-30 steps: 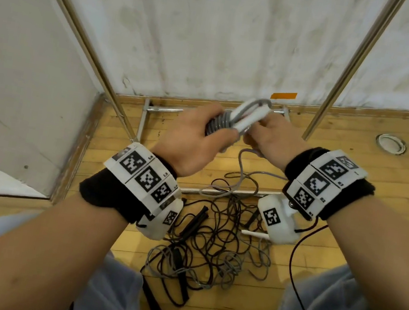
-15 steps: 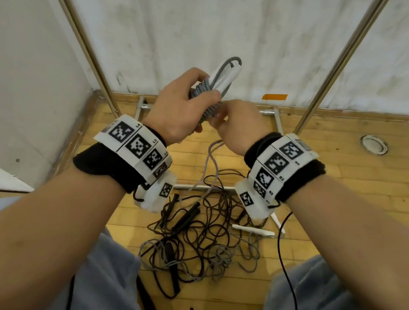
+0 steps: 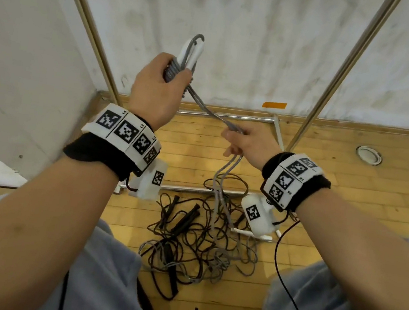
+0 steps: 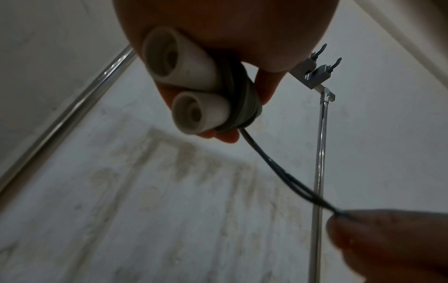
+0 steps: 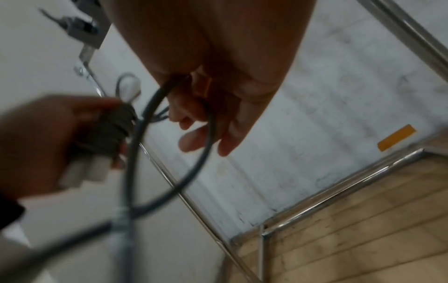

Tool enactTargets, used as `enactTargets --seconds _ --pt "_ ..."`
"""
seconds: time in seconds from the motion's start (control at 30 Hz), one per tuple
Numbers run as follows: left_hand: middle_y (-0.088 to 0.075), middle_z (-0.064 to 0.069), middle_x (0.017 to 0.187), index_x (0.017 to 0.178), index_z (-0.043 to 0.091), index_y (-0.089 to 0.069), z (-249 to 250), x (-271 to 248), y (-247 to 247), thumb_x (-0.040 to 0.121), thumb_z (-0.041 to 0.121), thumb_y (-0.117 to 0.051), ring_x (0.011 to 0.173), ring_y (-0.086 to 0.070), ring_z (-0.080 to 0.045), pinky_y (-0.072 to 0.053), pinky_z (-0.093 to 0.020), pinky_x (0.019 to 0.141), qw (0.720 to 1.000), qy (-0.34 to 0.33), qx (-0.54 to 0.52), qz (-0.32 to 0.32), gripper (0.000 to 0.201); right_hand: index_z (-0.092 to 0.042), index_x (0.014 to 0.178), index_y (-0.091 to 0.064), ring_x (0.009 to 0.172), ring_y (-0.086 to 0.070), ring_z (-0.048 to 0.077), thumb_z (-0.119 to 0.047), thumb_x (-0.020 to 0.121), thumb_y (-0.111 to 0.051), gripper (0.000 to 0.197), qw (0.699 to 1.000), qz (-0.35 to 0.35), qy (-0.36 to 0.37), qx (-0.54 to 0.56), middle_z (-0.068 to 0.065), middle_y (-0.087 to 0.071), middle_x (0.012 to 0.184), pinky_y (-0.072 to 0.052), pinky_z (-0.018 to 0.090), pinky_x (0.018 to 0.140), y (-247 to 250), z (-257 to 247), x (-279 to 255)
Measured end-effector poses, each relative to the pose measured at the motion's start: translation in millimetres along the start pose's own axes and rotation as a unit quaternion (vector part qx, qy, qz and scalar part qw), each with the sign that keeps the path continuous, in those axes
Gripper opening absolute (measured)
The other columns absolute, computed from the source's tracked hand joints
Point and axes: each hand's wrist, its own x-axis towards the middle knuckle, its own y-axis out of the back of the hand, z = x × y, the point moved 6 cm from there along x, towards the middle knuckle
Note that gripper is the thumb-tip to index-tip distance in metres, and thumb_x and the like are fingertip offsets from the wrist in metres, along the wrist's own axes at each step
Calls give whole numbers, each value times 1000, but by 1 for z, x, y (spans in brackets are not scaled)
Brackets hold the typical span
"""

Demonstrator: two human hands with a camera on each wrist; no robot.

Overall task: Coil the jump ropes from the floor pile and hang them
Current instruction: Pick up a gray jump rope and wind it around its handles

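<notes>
Grey cord wound tight around two white handles (image 4: 186, 80), that's what the left hand (image 3: 154, 90) is clenched around, held up in front of the stained white wall (image 3: 243, 40). The grey jump rope (image 3: 205, 106) leaves that bundle as a doubled strand and slopes down to the right hand (image 3: 249, 143), which sits lower than the left hand and off to its right. The right hand has thumb and forefinger pinched on the strand, and in the right wrist view the other fingers (image 5: 201, 137) hang loosely extended with the cord looping past them. From there the rope drops straight down to the floor pile (image 3: 200, 240), a tangle of black and grey ropes on the wooden floor (image 3: 351, 205), well below the left hand and between the person's knees. A white handle (image 3: 242, 232) lies at the pile's right edge, partly hidden by the wrist camera. Chrome rack poles (image 3: 346, 62) rise on either side of the left hand, and the left wrist view shows a hook bracket (image 4: 315, 70) on top of one pole, just beside the bundle in frame.
</notes>
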Motion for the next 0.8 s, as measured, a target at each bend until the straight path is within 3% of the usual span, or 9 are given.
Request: enactTargets --seconds 0.07,0.13,0.23,0.3,0.37,0.53,0.6,0.67,0.8 --pt "-56 5 75 98 21 -54 -12 4 4 88 40 -53 72 -58 -24 -50 -37 63 997 -1 79 3 22 -19 81 -64 43 -52 10 -22 93 -56 15 999 8 14 44 -11 -45 41 -56 32 61 5 -11 -1" --pt "-58 5 83 110 23 -51 -22 5 7 90 46 -48 73 -56 -22 -40 -31 63 984 -14 177 4 30 -22 79 -64 39 -43 11 -26 94 -54 19 999 -3 30 32 -11 -41 41 -48 28 49 7 -23 -3" --pt "-57 2 86 112 22 -49 -35 6 4 91 46 -47 73 -52 -23 -36 -32 64 969 -25 246 -17 32 -24 73 -65 39 -35 7 -35 92 -55 24 993 -34 51 -102 -12 -39 42 -35 24 47 2 -35 -11" --pt "-57 1 86 109 22 -49 -44 6 -2 91 45 -48 74 -53 -24 -39 -33 64 961 -13 271 -48 29 -11 79 -67 41 -34 5 -33 94 -52 31 974 -49 96 -200 -10 -38 47 -28 14 45 -5 -46 -17" --pt "-59 -1 87 108 22 -49 -50 6 -7 91 46 -48 75 -55 -26 -42 -34 65 953 -6 295 -74 29 -3 84 -65 46 -35 6 -31 96 -49 34 958 -51 126 -254 -8 -40 53 -31 14 47 -9 -55 -22" --pt "-62 2 104 131 28 -42 -54 -2 -26 94 44 -49 84 -60 -26 -45 -33 68 932 -9 327 -156 41 -9 85 -60 59 -44 12 -30 98 -43 30 935 -22 162 -316 -2 -52 66 -31 28 57 -3 -68 -25" --pt "-62 2 98 127 27 -46 -56 -10 -39 94 42 -50 81 -59 -23 -45 -32 66 910 -18 355 -213 36 -18 79 -52 58 -42 8 -27 99 -43 24 931 -19 183 -316 -8 -48 63 -28 26 55 -3 -71 -26" --pt "-57 8 83 114 28 -52 -58 -21 -53 94 41 -52 74 -57 -17 -43 -31 60 892 -19 354 -282 24 -16 79 -53 58 -41 10 -25 99 -43 24 932 -9 195 -307 -7 -46 62 -26 26 56 -3 -69 -24" --pt "-61 2 86 105 28 -54 -52 -43 -69 93 40 -54 76 -63 -19 -55 -44 74 872 -27 259 -414 17 -9 89 -64 61 -46 14 -28 98 -45 28 946 62 174 -265 0 -56 69 -29 16 53 17 -58 -13"
